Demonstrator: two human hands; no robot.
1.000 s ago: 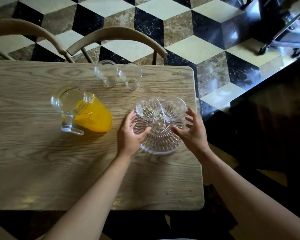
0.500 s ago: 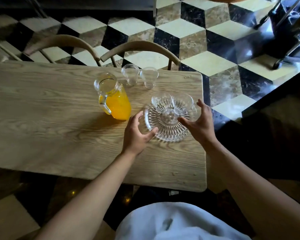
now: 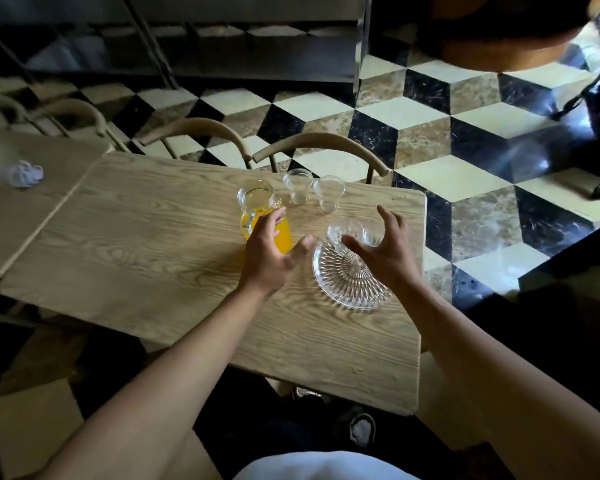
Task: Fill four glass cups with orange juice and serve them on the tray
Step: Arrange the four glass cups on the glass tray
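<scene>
A round cut-glass tray (image 3: 347, 282) lies on the wooden table (image 3: 153, 254) near its right edge. Two empty glass cups (image 3: 343, 230) stand on the tray's far side, one partly hidden by my right hand (image 3: 385, 251), which hovers open above the tray. Two more empty cups (image 3: 297, 185) (image 3: 328, 192) stand at the table's far edge. A glass pitcher of orange juice (image 3: 262, 216) stands left of the tray. My left hand (image 3: 271, 254) is open in front of the pitcher, fingers spread, holding nothing.
Curved wooden chair backs (image 3: 319, 143) stand behind the table's far edge. A second table (image 3: 32, 202) adjoins on the left with a small crumpled clear item (image 3: 25, 173). Checkered tile floor (image 3: 465, 174) lies to the right. A shoe (image 3: 361, 427) shows below the table's near edge.
Both hands have let go of the tray's rim and lifted. My left hand moved left toward the pitcher. The camera pulled back and tilted up.
</scene>
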